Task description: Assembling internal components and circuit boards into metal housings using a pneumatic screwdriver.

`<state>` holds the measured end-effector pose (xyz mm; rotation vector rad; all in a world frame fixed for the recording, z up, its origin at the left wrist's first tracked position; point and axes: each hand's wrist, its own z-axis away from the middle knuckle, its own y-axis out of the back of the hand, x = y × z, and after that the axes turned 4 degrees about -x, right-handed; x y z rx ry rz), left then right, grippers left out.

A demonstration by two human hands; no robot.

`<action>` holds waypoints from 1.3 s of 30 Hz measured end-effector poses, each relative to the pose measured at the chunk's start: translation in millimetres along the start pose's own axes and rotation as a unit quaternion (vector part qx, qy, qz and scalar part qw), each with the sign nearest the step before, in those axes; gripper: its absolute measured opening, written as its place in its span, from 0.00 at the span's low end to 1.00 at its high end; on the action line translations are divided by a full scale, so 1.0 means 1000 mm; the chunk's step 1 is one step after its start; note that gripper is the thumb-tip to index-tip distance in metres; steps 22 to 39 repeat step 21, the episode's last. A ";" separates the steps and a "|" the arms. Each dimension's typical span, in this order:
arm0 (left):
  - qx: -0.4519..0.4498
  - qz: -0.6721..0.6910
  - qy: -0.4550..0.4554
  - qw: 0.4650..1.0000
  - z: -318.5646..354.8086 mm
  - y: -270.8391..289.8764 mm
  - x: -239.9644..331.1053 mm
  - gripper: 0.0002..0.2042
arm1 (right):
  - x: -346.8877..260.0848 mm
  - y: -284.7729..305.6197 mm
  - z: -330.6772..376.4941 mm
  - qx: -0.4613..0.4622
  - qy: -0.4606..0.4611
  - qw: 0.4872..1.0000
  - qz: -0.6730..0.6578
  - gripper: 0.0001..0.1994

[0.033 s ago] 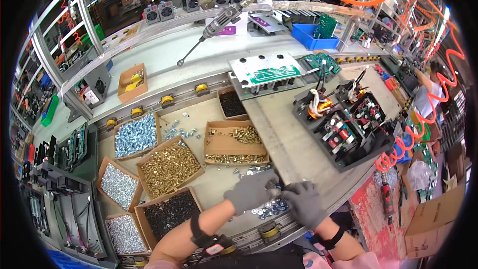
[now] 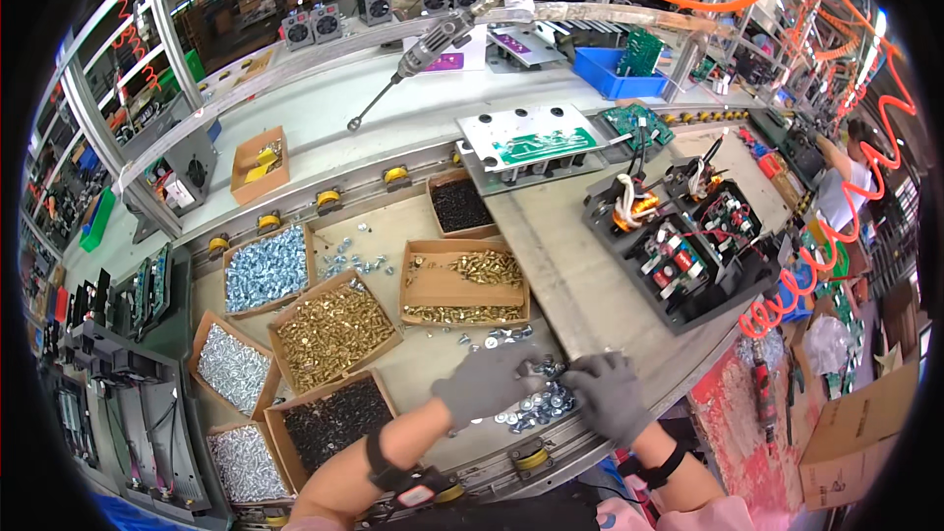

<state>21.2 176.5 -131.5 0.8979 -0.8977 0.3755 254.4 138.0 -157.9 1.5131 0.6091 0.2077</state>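
Observation:
My left hand [image 2: 485, 385], in a grey glove, reaches over the near middle of the tray with its fingers closed at a small metal piece. Facing it, my right hand [image 2: 610, 398], gloved in grey too, has its fingers curled in; whatever they hold is hidden. Below and between the fingertips lies a loose pile of bolts with washers [image 2: 539, 409]. More silvery bolts [image 2: 506, 337] are scattered just beyond the left hand. To the right, a dark chassis [image 2: 678, 261] with coils, wires and circuit parts sits on a flat board [image 2: 556, 246].
Cardboard boxes hold brass screws [image 2: 334, 326], black screws [image 2: 339, 420] and bluish screws [image 2: 265, 268]. A power screwdriver [image 2: 433, 47] hangs from an orange hose beyond. A white plate with a green circuit board [image 2: 536, 143] lies at the board's far end. Dark panels [image 2: 147, 403] stand left.
Both hands have shifted slightly, the left one a little left and toward me. The flat board with the chassis has slid slightly to the right.

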 end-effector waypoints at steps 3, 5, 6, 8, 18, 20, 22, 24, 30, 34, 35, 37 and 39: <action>0.004 0.017 0.007 1.000 0.034 0.018 -0.022 0.20 | 0.045 0.013 0.006 0.015 -0.027 0.999 0.013 0.15; 0.039 -0.013 0.060 0.997 0.076 0.038 -0.032 0.18 | 0.074 0.019 0.005 0.019 -0.049 0.998 0.044 0.14; 0.065 -0.025 0.059 0.996 0.096 0.043 -0.047 0.18 | 0.088 0.022 0.005 0.022 -0.054 0.997 0.046 0.14; 0.131 0.034 0.085 0.987 0.139 0.044 -0.078 0.17 | 0.116 0.028 0.002 0.015 -0.101 0.992 0.071 0.13; 0.405 0.124 0.143 0.895 0.280 0.025 -0.115 0.12 | 0.286 0.054 -0.025 -0.042 -0.417 0.893 0.165 0.10; 0.487 -0.032 0.192 0.851 0.318 0.021 -0.141 0.12 | 0.263 0.070 -0.047 -0.122 -0.420 0.884 0.164 0.25; 0.530 -0.049 0.228 0.815 0.343 0.017 -0.164 0.13 | 0.265 0.064 -0.049 -0.113 -0.387 0.901 0.159 0.34; 0.530 -0.049 0.228 0.815 0.343 0.017 -0.164 0.13 | 0.265 0.064 -0.049 -0.113 -0.387 0.901 0.159 0.34; 0.530 -0.049 0.228 0.815 0.343 0.017 -0.164 0.13 | 0.265 0.064 -0.049 -0.113 -0.387 0.901 0.159 0.34; 0.530 -0.049 0.228 0.815 0.343 0.017 -0.164 0.13 | 0.265 0.064 -0.049 -0.113 -0.387 0.901 0.159 0.34; 0.530 -0.049 0.228 0.815 0.343 0.017 -0.164 0.13 | 0.265 0.064 -0.049 -0.113 -0.387 0.901 0.159 0.34; 0.530 -0.049 0.228 0.815 0.343 0.017 -0.164 0.13 | 0.265 0.064 -0.049 -0.113 -0.387 0.901 0.159 0.34; 0.530 -0.049 0.228 0.815 0.343 0.017 -0.164 0.13 | 0.265 0.064 -0.049 -0.113 -0.387 0.901 0.159 0.34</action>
